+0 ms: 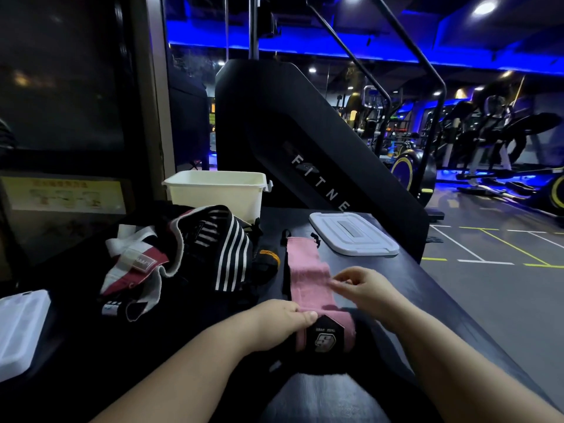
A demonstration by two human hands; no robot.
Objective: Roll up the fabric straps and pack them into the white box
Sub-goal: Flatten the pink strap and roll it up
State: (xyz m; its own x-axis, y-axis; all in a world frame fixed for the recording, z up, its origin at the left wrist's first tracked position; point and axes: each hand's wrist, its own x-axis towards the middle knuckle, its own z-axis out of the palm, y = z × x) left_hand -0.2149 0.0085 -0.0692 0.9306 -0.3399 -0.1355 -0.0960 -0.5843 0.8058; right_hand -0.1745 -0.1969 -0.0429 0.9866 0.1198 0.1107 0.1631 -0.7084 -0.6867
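Pink strap (308, 279) lies lengthwise on the dark table (433, 300), its near end with the black badge folded over. Left hand (280, 322) pinches that near end, thumb on top. Right hand (363, 288) at the strap's right edge, fingers curled and blurred; cannot tell if it grips. White box (216, 190) stands at the far end, behind a heap of striped straps (195, 254). Lid (354, 235) lies beside it.

One white box (216, 190). One white lid (354, 233). One pink strap (308, 279). One heap of other straps (195, 254), tangled, number unclear. One white plastic piece (18, 328), left edge.
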